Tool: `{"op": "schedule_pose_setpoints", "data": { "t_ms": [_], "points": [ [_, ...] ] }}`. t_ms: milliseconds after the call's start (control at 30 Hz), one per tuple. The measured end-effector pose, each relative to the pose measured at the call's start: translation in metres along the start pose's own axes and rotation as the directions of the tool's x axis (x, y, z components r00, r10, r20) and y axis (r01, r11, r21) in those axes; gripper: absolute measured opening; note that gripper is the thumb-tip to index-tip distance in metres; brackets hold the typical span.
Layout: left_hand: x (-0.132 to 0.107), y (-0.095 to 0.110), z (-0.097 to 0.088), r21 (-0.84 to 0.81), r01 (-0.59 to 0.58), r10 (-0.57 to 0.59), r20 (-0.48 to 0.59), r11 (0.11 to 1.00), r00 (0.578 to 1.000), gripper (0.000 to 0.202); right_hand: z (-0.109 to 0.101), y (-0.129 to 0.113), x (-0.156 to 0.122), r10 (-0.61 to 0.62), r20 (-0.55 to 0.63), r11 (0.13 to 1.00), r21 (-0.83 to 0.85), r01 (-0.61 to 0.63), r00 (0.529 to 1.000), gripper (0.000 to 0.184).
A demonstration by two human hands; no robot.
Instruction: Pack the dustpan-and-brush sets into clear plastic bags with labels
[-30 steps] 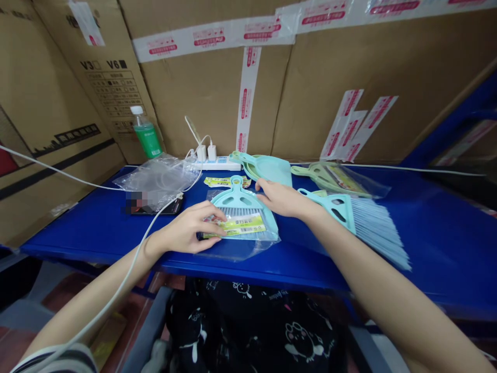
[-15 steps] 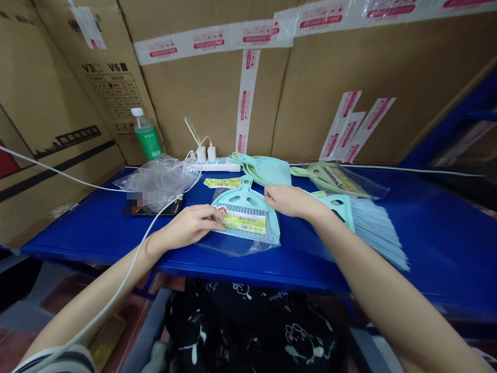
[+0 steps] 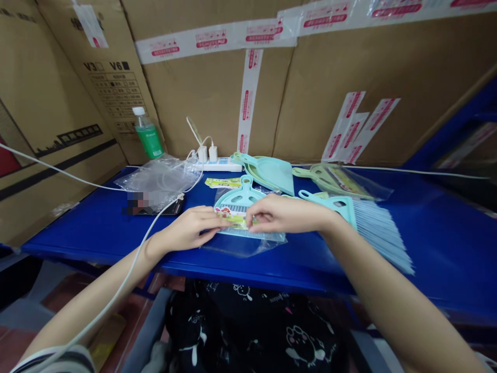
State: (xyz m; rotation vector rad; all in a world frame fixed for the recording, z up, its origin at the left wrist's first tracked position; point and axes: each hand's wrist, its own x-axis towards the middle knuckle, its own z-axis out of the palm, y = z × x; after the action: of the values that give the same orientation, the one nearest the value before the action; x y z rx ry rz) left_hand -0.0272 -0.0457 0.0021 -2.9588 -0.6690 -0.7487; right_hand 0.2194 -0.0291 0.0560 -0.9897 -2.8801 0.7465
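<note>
A light-blue mini dustpan (image 3: pixel 244 194) with a small brush (image 3: pixel 237 208) lies on the blue table in a clear plastic bag (image 3: pixel 236 247). Across the brush runs a yellow-green label (image 3: pixel 236 220), partly hidden by my hands. My left hand (image 3: pixel 193 226) rests at the label's left end, fingers stretched out over it and thumb apart. From the right, my right hand (image 3: pixel 281 213) reaches over the dustpan. Its fingers are curled at the label, thumb close to them; whatever they pinch is hidden.
Behind are stacked dustpans (image 3: pixel 274 172), a bagged green dustpan (image 3: pixel 324 177) and a power strip (image 3: pixel 219 165). A blue-bristled brush (image 3: pixel 378 228) lies right, under my forearm. Left are loose plastic bags (image 3: pixel 159 178), a green-liquid bottle (image 3: pixel 150 140) and a white cable (image 3: pixel 134 267) crossing my left arm.
My right hand has moved left and toward me, from the dustpan's right side onto the label, covering part of it. My left hand has shifted slightly right along the label.
</note>
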Motion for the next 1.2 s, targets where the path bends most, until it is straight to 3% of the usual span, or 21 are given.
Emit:
{"op": "schedule_pose_setpoints", "data": {
  "t_ms": [67, 300, 700, 833, 933, 1067, 1200],
  "points": [
    [-0.001, 0.000, 0.001, -0.004, 0.000, 0.000, 0.001, 1.000, 1.000, 0.027, 0.003, -0.005, 0.000, 0.003, 0.098, 1.000, 0.009, -0.004, 0.995, 0.011],
    [-0.001, 0.000, 0.001, -0.054, 0.025, -0.025, -0.002, 0.998, 1.000, 0.025, 0.003, -0.009, -0.006, 0.103, 0.216, 0.992, -0.091, -0.085, 0.971, 0.005],
    [0.000, 0.000, 0.000, -0.150, 0.005, 0.005, 0.065, 0.989, 0.998, 0.021, -0.005, -0.011, -0.025, 0.246, 0.113, 0.936, -0.287, -0.206, 0.963, 0.006],
    [0.000, 0.002, -0.004, -0.187, 0.033, -0.012, 0.114, 0.982, 0.993, 0.019, -0.003, -0.007, -0.023, 0.157, 0.115, 0.964, -0.234, -0.127, 0.981, 0.003],
    [-0.001, 0.002, -0.007, -0.201, 0.049, -0.015, 0.166, 0.978, 0.986, 0.037, -0.001, -0.005, -0.019, 0.062, 0.083, 0.983, -0.180, -0.047, 0.995, 0.002],
    [-0.001, 0.002, -0.008, -0.196, 0.056, -0.014, 0.206, 0.979, 0.978, 0.051, 0.002, -0.004, -0.013, 0.088, 0.121, 0.991, -0.111, -0.075, 0.989, 0.013],
    [0.000, 0.003, -0.008, -0.187, 0.048, -0.006, 0.215, 0.981, 0.977, 0.041, 0.004, -0.004, -0.009, 0.135, 0.193, 0.991, -0.051, -0.128, 0.972, 0.027]
  ]
}}
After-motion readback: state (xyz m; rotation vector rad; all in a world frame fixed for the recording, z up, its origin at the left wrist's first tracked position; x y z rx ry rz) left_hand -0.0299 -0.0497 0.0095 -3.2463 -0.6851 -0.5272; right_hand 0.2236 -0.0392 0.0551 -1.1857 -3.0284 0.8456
